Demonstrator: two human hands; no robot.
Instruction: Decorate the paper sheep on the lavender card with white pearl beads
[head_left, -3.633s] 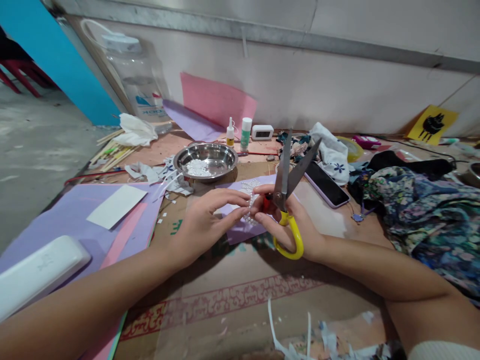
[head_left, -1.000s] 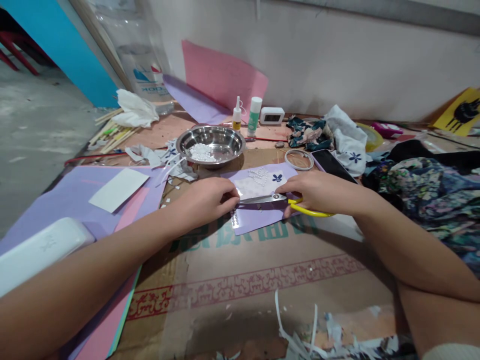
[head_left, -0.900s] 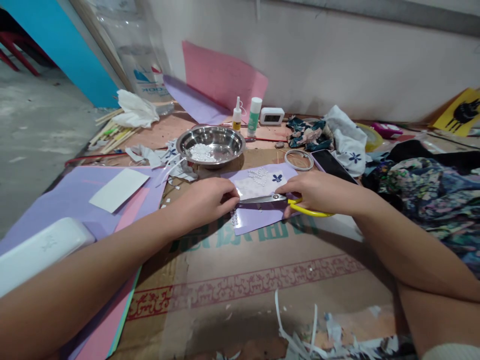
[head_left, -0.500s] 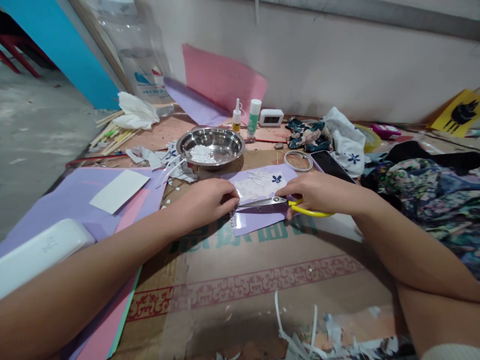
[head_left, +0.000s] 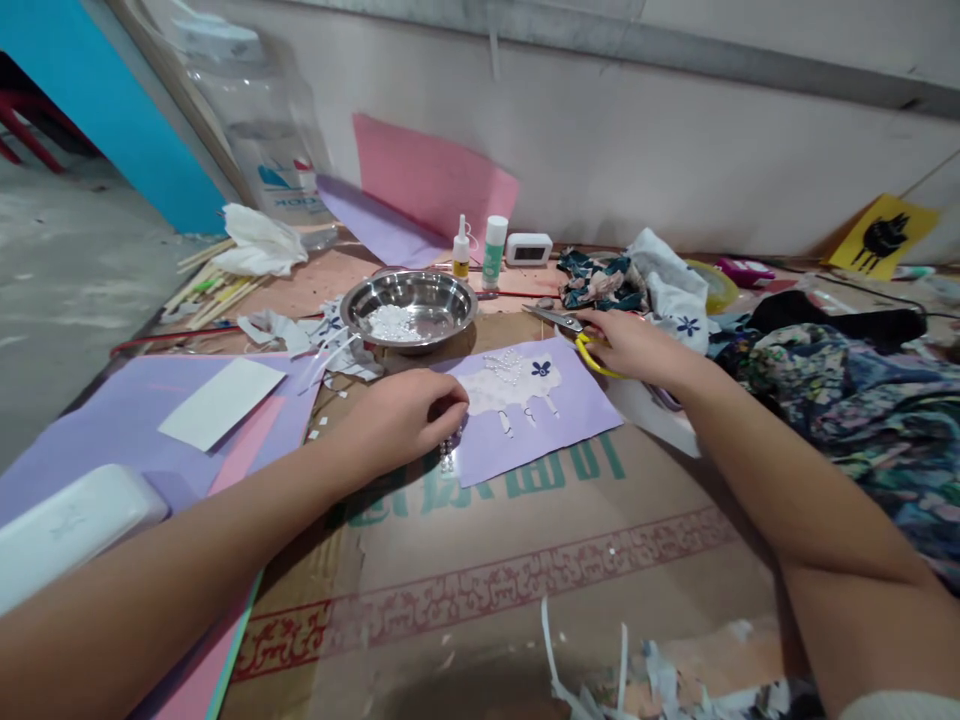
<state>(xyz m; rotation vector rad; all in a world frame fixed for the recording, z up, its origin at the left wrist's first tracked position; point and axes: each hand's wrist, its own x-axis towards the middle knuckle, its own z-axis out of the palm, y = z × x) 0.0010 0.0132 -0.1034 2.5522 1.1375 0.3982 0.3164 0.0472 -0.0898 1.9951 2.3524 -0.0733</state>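
A purple card point(head_left: 536, 415) lies on the cardboard in front of me, bearing a white sheep shape point(head_left: 514, 385) with a row of pearl beads and a blue flower. My left hand point(head_left: 401, 420) rests at the card's left edge, fingers curled, pinching a short strip of pearl beads point(head_left: 448, 455). My right hand point(head_left: 634, 345) has reached behind the card's far right corner and grips the yellow-handled scissors point(head_left: 570, 332), blades closed and pointing left, low over the cardboard.
A steel bowl point(head_left: 409, 308) holding white beads stands behind the card, with a glue bottle point(head_left: 460, 250), a glue stick point(head_left: 493, 250) and a small clock point(head_left: 527, 248) beyond. Patterned fabric point(head_left: 840, 400) is heaped at right. Purple and pink sheets point(head_left: 142, 420) and a white case point(head_left: 67, 520) lie at left.
My right hand has lifted the scissors off the purple card and carried them back and to the right. The sheep shape is now uncovered. My left hand stays at the card's left edge.
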